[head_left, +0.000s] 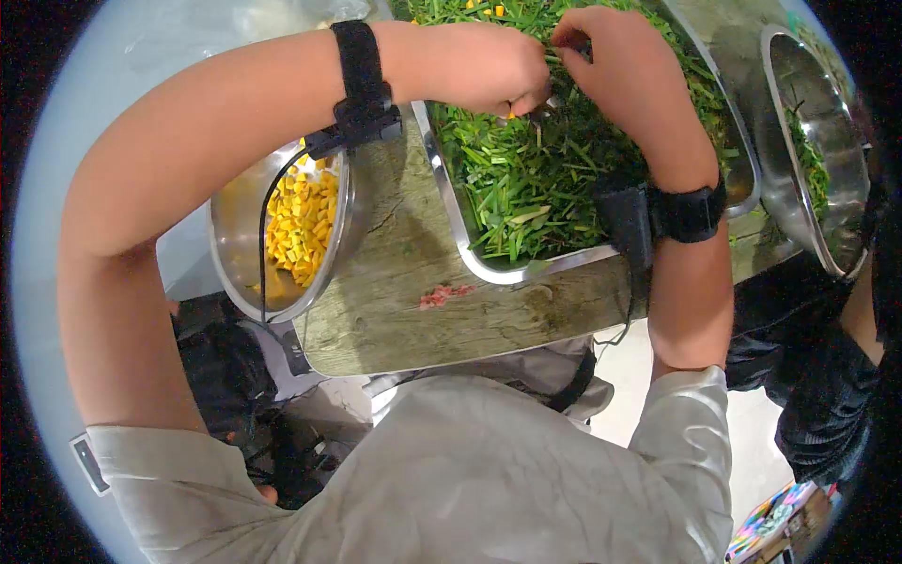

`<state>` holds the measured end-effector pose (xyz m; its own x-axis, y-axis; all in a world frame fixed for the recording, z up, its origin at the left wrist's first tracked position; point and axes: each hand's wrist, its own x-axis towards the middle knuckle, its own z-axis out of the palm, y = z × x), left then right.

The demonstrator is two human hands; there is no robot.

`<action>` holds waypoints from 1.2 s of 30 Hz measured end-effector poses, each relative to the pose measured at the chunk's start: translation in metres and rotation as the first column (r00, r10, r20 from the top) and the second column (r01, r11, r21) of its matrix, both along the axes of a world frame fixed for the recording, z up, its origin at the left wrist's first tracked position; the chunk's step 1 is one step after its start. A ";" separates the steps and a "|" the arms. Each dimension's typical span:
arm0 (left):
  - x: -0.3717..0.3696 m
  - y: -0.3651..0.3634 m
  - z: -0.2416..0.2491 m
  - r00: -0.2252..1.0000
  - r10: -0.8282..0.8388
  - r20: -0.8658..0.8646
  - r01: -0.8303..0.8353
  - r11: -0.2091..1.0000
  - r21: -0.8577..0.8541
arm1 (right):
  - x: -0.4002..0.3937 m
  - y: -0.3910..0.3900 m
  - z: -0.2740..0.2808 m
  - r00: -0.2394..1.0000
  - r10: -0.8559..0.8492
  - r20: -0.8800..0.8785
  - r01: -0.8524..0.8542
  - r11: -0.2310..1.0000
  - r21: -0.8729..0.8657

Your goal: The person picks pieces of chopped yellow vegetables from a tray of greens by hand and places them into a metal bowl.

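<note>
My left hand (507, 73) is closed in a fist over a metal tray (505, 276) heaped with chopped green leaves and stems (526, 193). A small orange bit and something dark show under its fingers; what it grips is mostly hidden. Close beside it, my right hand (625, 66) is bent over the same greens, thumb and forefinger curled together toward the left hand. Whatever lies between those fingertips is too small to name. Some orange cubes lie among the greens near the tray's far side.
On the left stands a metal bowl (225, 246) with diced yellow-orange pieces (303, 226). Another metal bowl (772, 122) holding some greens sits at the right, near a person's dark-clothed leg (827, 404). The wooden table (395, 324) has a red mark near its front edge.
</note>
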<state>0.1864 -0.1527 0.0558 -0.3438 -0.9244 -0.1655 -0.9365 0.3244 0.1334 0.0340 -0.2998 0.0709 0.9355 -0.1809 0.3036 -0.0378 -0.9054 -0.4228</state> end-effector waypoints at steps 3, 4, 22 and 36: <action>0.001 0.005 0.003 1.000 0.022 -0.009 -0.022 1.000 0.000 | 0.002 -0.003 -0.005 1.000 0.000 -0.010 0.000 1.000 0.015; 0.001 0.006 0.004 0.998 0.038 -0.041 -0.039 0.999 -0.012 | 0.002 -0.004 -0.005 1.000 -0.003 -0.009 0.003 1.000 0.018; -0.004 0.018 0.035 0.674 0.603 -0.426 -0.421 0.788 0.449 | 0.002 -0.008 -0.008 1.000 0.019 0.004 -0.019 0.998 0.055; -0.001 0.045 0.045 0.005 0.852 -0.523 -0.420 0.477 0.772 | 0.004 0.000 -0.013 0.925 0.203 0.320 -0.284 0.930 0.232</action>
<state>0.1857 -0.1081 0.1013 0.2363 -0.7692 -0.5937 -0.0194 -0.6146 0.7886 0.0379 -0.2994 0.0579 0.8410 -0.0710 0.5363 0.3283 -0.7210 -0.6102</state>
